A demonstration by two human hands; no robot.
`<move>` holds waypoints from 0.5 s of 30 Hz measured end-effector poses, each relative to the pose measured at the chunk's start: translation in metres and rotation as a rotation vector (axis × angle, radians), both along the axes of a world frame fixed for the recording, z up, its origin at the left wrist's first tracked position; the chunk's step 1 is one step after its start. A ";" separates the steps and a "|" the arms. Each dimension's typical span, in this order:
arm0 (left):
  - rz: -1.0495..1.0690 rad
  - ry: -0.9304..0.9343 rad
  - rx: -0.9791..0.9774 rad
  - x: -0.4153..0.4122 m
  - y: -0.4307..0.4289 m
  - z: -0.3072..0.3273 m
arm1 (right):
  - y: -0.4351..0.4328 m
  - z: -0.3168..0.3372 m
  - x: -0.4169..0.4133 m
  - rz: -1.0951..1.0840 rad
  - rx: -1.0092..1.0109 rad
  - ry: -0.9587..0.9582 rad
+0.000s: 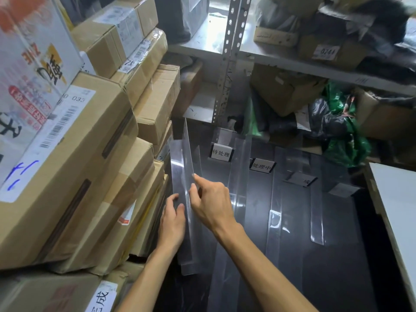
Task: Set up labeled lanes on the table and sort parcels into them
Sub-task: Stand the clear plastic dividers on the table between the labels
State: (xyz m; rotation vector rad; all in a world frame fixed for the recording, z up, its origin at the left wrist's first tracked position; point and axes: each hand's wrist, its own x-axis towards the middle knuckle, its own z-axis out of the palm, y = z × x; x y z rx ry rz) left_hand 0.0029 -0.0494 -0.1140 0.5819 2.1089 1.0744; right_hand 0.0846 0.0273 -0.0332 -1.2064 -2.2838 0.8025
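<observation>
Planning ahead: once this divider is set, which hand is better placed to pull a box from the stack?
Probably left: the left hand lies right beside the box stack, while the right hand pinches the clear divider on its far side.

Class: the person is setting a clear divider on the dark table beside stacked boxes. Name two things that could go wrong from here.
1. The clear divider, held by the left hand and right hand, stands close beside the stacked cardboard boxes; a nudge might shift a box onto the lane.
2. The label cards stand among the other dividers; a sweeping arm could knock them over.
</observation>
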 end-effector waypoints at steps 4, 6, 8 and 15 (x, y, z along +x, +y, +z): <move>-0.011 0.024 0.085 0.005 0.016 0.020 | 0.006 0.019 0.012 -0.050 0.088 0.081; -0.033 -0.041 0.118 0.010 0.023 0.029 | 0.010 0.027 0.021 -0.102 0.111 0.120; -0.044 -0.229 0.111 0.016 0.028 0.022 | 0.013 0.031 0.034 -0.139 0.118 0.134; -0.156 -0.352 -0.249 0.026 0.009 -0.053 | 0.018 0.036 0.079 -0.216 0.067 0.149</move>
